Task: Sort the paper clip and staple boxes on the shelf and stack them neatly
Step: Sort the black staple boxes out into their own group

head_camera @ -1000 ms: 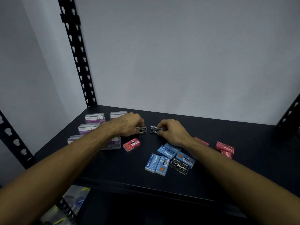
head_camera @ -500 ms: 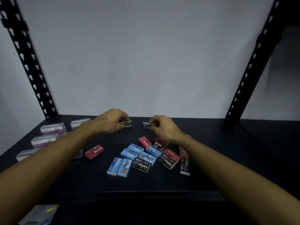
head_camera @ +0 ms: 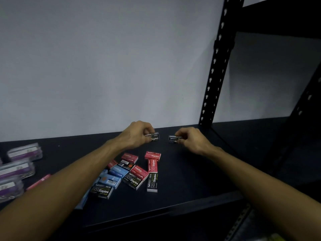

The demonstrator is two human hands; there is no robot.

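My left hand (head_camera: 137, 134) grips a black staple box (head_camera: 154, 137) near the back of the black shelf (head_camera: 182, 180). My right hand (head_camera: 191, 139) grips a second black staple box (head_camera: 172, 139) just to its right; the two boxes are a small gap apart. In front of my hands lies a loose pile of red staple boxes (head_camera: 152, 156), blue staple boxes (head_camera: 111, 180) and black staple boxes (head_camera: 152, 182). Clear paper clip boxes with purple labels (head_camera: 24, 153) sit at the far left, and another red box (head_camera: 37, 182) lies near my left forearm.
A grey wall rises behind the shelf. A black perforated upright (head_camera: 217, 63) stands at the back right, with another shelf bay beyond it. The shelf's front edge (head_camera: 156, 210) runs below the pile.
Both hands have carried their black boxes to the right along the back of the shelf, and the view has swung right. The pile now lies to the left and in front of my hands.
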